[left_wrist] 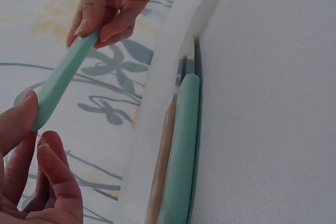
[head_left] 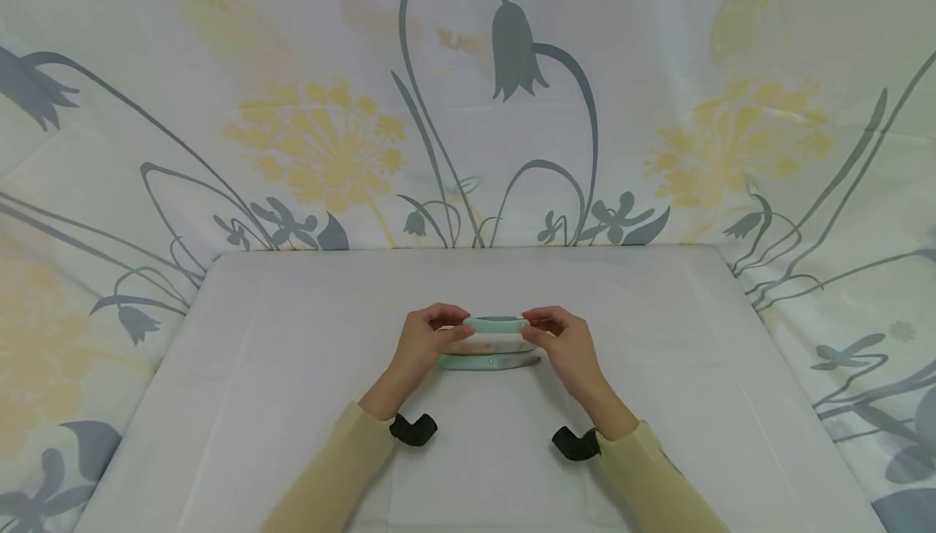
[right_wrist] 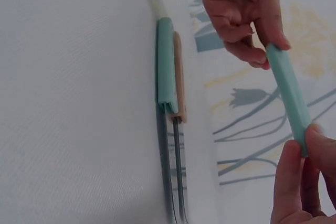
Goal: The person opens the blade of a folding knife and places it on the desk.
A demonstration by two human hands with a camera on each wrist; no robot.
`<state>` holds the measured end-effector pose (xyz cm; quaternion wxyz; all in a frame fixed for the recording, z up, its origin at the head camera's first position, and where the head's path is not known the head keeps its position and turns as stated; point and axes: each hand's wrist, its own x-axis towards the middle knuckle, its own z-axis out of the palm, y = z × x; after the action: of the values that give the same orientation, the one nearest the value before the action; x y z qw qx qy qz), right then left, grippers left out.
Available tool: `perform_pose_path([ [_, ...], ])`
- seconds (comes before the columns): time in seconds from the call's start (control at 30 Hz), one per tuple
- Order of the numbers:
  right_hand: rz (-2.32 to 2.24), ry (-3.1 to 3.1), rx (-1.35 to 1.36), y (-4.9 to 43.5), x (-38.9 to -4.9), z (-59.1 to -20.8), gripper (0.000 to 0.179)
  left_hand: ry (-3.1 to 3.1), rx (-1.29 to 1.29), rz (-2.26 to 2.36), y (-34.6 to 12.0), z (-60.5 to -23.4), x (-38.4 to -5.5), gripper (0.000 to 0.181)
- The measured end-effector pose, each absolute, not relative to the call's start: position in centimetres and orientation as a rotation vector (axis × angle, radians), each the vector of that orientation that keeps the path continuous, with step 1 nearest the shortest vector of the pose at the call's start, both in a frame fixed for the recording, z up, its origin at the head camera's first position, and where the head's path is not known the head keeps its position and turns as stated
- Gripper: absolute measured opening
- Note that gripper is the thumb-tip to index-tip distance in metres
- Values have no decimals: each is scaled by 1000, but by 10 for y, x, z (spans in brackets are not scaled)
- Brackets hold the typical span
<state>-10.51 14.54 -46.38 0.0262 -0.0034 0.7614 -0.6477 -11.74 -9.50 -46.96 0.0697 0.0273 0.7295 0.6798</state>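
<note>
A mint-green folding knife, folded closed, is held level above the table between both hands. My left hand pinches one end between thumb and fingers, and my right hand pinches the other. Its smooth green handle slants between the hands in the left wrist view. Just below, on the table, lie two unfolded folding knives side by side. One has a tan handle, the other a mint-green handle. Both blades point to the right in the head view.
The knives lie on a white-covered table. A curtain with grey and yellow flowers hangs behind the table and along its sides. Black curved pieces sit at both wrists by the yellow sleeves.
</note>
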Motion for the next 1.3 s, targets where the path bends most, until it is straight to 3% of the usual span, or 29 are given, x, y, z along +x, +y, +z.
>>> perform_pose_path([
  [0.4,-1777,2491,-271,147,-104,-462,29,2166,10,1993,-97,-468,-112,24],
  [0.7,-1620,2488,-456,132,-109,-455,31,2149,92,1988,-93,-436,-92,19],
  [1.3,-1648,2545,-373,117,-103,-453,10,2121,117,2016,-90,-438,-86,20],
])
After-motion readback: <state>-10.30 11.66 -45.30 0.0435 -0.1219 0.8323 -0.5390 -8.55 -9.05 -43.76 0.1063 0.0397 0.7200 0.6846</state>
